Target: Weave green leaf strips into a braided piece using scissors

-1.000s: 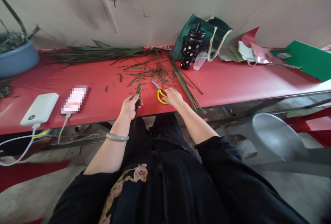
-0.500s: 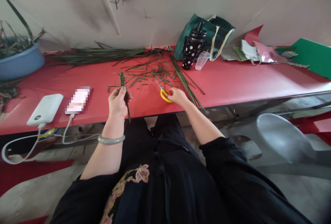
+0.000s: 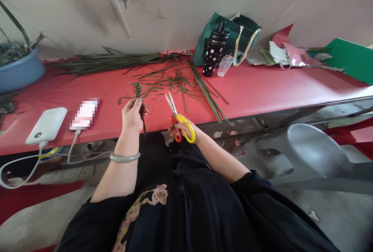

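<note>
My left hand (image 3: 133, 113) pinches a woven piece of dark green leaf strips (image 3: 138, 89) between thumb and fingers. Its braided head stands up above the thumb, while a thin tail hangs below the hand past the table edge. Over the table's front edge, my right hand (image 3: 181, 127) grips a pair of scissors (image 3: 174, 112) by one red and one yellow handle. The blades are parted and point up and away from me, right of the woven piece and apart from it. Behind both hands, cut leaf scraps (image 3: 171, 81) lie scattered on the red tabletop (image 3: 256, 92).
Long leaf strips (image 3: 107, 62) lie along the wall, and another bundle (image 3: 208, 92) slants toward the front edge. A black tumbler (image 3: 215, 52), plastic cup (image 3: 225, 66) and green bag (image 3: 204, 44) stand behind. At left are a power bank (image 3: 48, 124), a cabled phone (image 3: 84, 115) and blue basin (image 3: 23, 71).
My right hand has lifted the scissors off the table and drawn them toward me and left; their blades now stand parted. My left hand still holds the woven piece in nearly the same place.
</note>
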The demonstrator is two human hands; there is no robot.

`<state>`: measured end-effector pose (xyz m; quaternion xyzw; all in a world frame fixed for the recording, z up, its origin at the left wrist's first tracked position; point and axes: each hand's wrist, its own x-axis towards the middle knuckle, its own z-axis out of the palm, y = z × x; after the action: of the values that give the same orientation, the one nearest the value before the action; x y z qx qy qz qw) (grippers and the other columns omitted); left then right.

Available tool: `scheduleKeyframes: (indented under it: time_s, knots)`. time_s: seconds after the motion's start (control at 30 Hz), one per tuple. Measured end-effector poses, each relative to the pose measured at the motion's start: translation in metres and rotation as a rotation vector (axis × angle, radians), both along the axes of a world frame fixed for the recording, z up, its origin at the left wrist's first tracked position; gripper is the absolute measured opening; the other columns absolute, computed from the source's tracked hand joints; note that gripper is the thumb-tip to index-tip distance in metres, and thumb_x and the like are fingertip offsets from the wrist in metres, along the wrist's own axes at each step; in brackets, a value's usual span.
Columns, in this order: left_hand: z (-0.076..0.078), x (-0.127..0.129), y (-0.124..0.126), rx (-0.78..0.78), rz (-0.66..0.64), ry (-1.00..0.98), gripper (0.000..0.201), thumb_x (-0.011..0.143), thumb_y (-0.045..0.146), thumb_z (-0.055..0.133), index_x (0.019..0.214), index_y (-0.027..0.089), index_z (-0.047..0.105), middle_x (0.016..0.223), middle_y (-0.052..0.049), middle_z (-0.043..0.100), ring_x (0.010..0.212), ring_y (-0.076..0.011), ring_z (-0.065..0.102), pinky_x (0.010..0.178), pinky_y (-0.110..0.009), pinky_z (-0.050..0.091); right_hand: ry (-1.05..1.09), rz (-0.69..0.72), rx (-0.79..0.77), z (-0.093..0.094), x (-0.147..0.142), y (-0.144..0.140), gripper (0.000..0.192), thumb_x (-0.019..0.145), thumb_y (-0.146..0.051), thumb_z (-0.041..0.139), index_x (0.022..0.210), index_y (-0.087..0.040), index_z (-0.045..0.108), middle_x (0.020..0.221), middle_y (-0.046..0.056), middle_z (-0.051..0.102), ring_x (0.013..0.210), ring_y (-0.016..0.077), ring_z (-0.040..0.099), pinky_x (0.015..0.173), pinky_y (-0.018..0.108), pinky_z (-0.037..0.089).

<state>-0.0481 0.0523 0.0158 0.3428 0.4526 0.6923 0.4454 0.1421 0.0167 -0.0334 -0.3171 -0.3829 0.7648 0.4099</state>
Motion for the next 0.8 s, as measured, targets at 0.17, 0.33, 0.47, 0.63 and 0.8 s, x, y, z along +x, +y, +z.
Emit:
scheduleKeyframes:
  time_s: [0.17, 0.33, 0.47, 0.63, 0.8]
  knots:
    - [-0.002, 0.005, -0.003, -0.01, -0.06, 0.033, 0.023, 0.061, 0.032, 0.069, 0.066, 0.015, 0.053, 0.05, 0.003, 0.053, 0.041, -0.0064, 0.048, 0.037, -0.016, 0.033, -0.127, 0.118, -0.04, -0.006, -0.014, -0.005, 0.043, 0.069, -0.054, 0.059, 0.094, -0.021, 0.048, 0.076, 0.0, 0.056, 0.067, 0.0135, 0.06, 0.056, 0.027, 0.052]
    - [-0.004, 0.012, -0.007, -0.068, -0.113, 0.078, 0.023, 0.062, 0.033, 0.067, 0.067, 0.014, 0.054, 0.049, 0.003, 0.053, 0.038, -0.0055, 0.047, 0.036, -0.016, 0.031, -0.137, 0.075, -0.084, -0.004, -0.018, 0.009, 0.047, 0.069, -0.059, 0.055, 0.098, -0.023, 0.046, 0.07, -0.003, 0.055, 0.056, 0.01, 0.057, 0.051, 0.024, 0.051]
    - [-0.005, 0.016, -0.008, -0.084, -0.138, 0.085, 0.024, 0.061, 0.033, 0.067, 0.068, 0.014, 0.055, 0.05, 0.004, 0.053, 0.039, -0.0055, 0.047, 0.036, -0.016, 0.031, -0.117, 0.033, -0.042, -0.001, -0.021, 0.015, 0.05, 0.067, -0.062, 0.054, 0.097, -0.024, 0.046, 0.064, -0.005, 0.053, 0.048, 0.0088, 0.053, 0.044, 0.022, 0.047]
    - [-0.007, 0.017, -0.008, -0.089, -0.149, 0.091, 0.023, 0.063, 0.033, 0.066, 0.068, 0.014, 0.055, 0.05, 0.003, 0.053, 0.039, -0.0057, 0.048, 0.037, -0.016, 0.032, -0.124, 0.009, 0.004, 0.004, -0.025, 0.014, 0.048, 0.07, -0.063, 0.05, 0.094, -0.022, 0.046, 0.054, -0.006, 0.049, 0.038, 0.0072, 0.045, 0.035, 0.018, 0.037]
    - [-0.008, 0.017, -0.008, -0.089, -0.155, 0.094, 0.023, 0.063, 0.033, 0.066, 0.068, 0.014, 0.054, 0.05, 0.003, 0.053, 0.039, -0.0056, 0.048, 0.037, -0.016, 0.032, -0.162, -0.018, -0.027, 0.007, -0.026, 0.012, 0.048, 0.071, -0.063, 0.048, 0.093, -0.021, 0.046, 0.055, -0.007, 0.048, 0.038, 0.0056, 0.044, 0.035, 0.017, 0.035]
